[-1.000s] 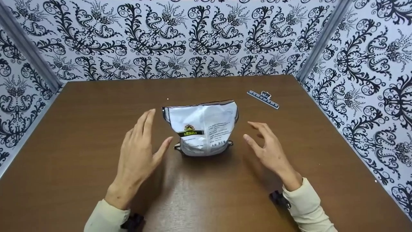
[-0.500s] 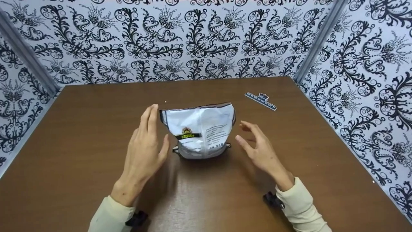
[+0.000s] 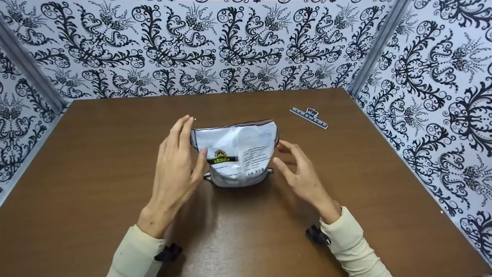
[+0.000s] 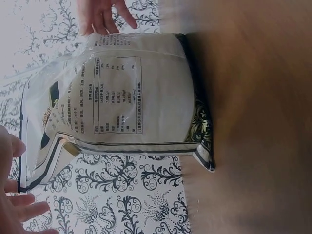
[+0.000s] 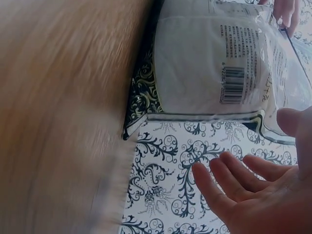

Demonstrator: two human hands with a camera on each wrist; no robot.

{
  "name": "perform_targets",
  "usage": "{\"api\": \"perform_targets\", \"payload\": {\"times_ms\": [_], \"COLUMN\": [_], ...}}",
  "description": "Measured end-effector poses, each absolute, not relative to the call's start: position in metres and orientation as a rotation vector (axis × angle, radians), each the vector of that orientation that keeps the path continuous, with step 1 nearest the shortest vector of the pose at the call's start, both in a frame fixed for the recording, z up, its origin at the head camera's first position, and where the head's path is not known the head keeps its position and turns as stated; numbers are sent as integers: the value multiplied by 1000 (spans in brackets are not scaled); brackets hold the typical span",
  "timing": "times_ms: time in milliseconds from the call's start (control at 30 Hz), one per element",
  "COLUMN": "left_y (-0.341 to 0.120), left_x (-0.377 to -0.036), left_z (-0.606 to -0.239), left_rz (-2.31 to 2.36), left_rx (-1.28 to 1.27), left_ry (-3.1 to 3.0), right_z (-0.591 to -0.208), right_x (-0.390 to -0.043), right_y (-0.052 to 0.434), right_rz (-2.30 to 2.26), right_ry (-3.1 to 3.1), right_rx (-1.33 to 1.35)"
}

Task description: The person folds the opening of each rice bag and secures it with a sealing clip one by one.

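A white plastic bag [image 3: 238, 154] with dark edges, printed text and a black-yellow label stands upright in the middle of the table. Its upper part is flattened and leans toward the camera; the lower part bulges. My left hand [image 3: 173, 173] is at the bag's left side, fingers extended, thumb overlapping the edge in the head view. In the left wrist view those fingers [image 4: 29, 209] lie around the top corner. On the other side my right hand [image 3: 303, 181] has loosely bent fingers close to the bag's right edge. The right wrist view shows its fingers [image 5: 229, 180] spread beside the bag, holding nothing.
A long blue-and-white sealing clip [image 3: 309, 116] lies on the brown table [image 3: 115, 154], behind and right of the bag. Patterned walls [image 3: 238, 46] enclose the table at the back and both sides. Black wrist cameras [image 3: 168, 252] sit under the sleeves.
Both hands have moved inward, from apart on either side to right at the bag's edges. The view has shifted slightly; bag and clip stay in place on the table.
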State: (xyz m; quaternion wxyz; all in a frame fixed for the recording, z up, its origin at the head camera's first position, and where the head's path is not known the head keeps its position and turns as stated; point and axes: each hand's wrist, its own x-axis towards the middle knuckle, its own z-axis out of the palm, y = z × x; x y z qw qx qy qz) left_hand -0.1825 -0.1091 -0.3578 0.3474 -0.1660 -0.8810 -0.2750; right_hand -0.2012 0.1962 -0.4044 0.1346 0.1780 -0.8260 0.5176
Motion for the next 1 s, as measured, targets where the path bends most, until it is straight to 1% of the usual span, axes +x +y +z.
{"api": "perform_targets", "payload": {"times_ms": [533, 1000], "left_y": [-94, -82], "left_x": [-188, -192], "left_z": [-344, -338], "left_rz": [-434, -369], "left_rx": [-455, -494], "left_ry": [-2235, -2254], "right_z": [-405, -405], "right_x": [-200, -201], "right_y": [187, 185], "right_rz": [1451, 1504], "right_ry": [-2339, -2305], "right_rx": [596, 568]}}
